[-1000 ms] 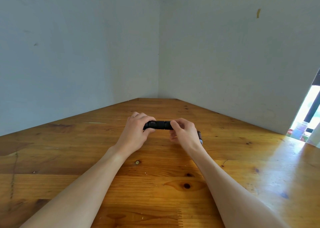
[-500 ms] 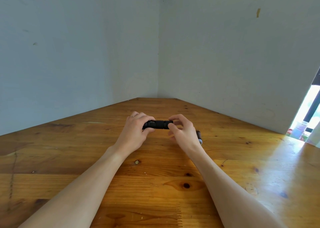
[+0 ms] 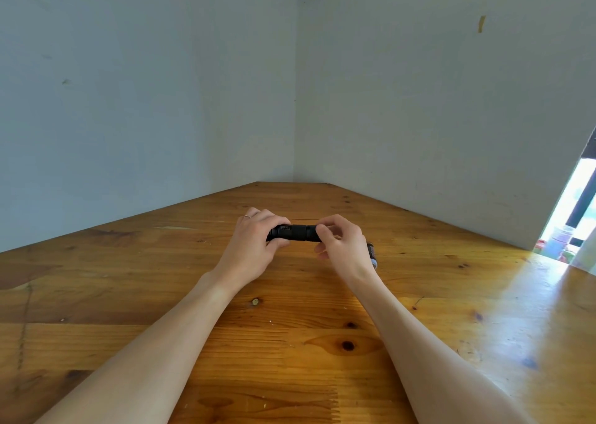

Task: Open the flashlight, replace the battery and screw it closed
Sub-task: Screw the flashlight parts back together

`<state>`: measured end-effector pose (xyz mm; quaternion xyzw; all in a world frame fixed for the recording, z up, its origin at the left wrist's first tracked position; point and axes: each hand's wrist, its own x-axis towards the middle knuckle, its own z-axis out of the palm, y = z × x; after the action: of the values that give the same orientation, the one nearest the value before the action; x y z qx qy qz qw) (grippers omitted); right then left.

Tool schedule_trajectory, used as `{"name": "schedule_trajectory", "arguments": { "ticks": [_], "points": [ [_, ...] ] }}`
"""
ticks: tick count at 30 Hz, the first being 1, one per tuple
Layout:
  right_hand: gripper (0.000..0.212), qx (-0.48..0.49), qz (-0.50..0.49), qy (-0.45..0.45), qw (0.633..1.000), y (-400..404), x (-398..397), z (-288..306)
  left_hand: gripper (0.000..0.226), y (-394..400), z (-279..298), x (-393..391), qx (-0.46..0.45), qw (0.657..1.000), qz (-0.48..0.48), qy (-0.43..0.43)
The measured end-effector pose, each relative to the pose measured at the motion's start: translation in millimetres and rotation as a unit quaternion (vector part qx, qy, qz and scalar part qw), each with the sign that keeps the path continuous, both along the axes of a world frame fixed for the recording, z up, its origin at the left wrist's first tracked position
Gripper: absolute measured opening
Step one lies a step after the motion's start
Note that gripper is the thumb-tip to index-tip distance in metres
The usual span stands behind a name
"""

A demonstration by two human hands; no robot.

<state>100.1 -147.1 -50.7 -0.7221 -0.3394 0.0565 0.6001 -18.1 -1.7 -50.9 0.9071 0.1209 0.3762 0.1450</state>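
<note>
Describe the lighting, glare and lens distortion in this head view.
Head view: daylight enters from the bright, blown-out opening at the right, laying glare across the right side of the wooden table; the wide-angle lens bows the walls and stretches the forearms; the black flashlight, held by the left hand and right hand, stays sharp, though its print is too small to read.

Both hands point(image 3: 300, 246) grip black flashlight point(image 3: 295, 233) above table point(image 3: 290, 343).
</note>
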Motion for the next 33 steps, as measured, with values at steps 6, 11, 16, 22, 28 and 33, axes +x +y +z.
{"name": "schedule_trajectory", "arguments": {
  "ticks": [6, 11, 16, 22, 28, 33],
  "points": [
    [0.015, 0.01, 0.015, 0.014, 1.0, -1.6, -0.4, 1.8, 0.028, 0.5, -0.1, 0.0, -0.003, 1.0, 0.003, -0.002],
    [0.014, -0.005, -0.004, 0.01, 1.0, -2.0, -0.6, 1.6, 0.027, -0.7, -0.3, -0.2, -0.003, 1.0, -0.003, -0.004],
    [0.016, 0.004, 0.015, 0.009, 1.0, -2.9, -1.5, 2.5, 0.028, -1.0, -0.1, -0.3, -0.002, 1.0, 0.001, -0.004],
    [0.013, -0.009, -0.009, 0.001, 1.0, -1.9, -0.6, 1.9, 0.028, -2.4, 0.7, -0.7, -0.001, 1.0, -0.009, -0.005],
    [0.015, 0.013, 0.008, 0.001, 1.0, -1.7, -0.8, 2.2, 0.029, -2.1, 1.2, -0.6, -0.004, 1.0, 0.0, -0.001],
    [0.012, 0.001, -0.004, 0.002, 1.0, -1.3, 1.4, 0.6, 0.029, -2.6, 0.2, -0.2, -0.007, 1.0, 0.001, 0.003]
  ]
}}
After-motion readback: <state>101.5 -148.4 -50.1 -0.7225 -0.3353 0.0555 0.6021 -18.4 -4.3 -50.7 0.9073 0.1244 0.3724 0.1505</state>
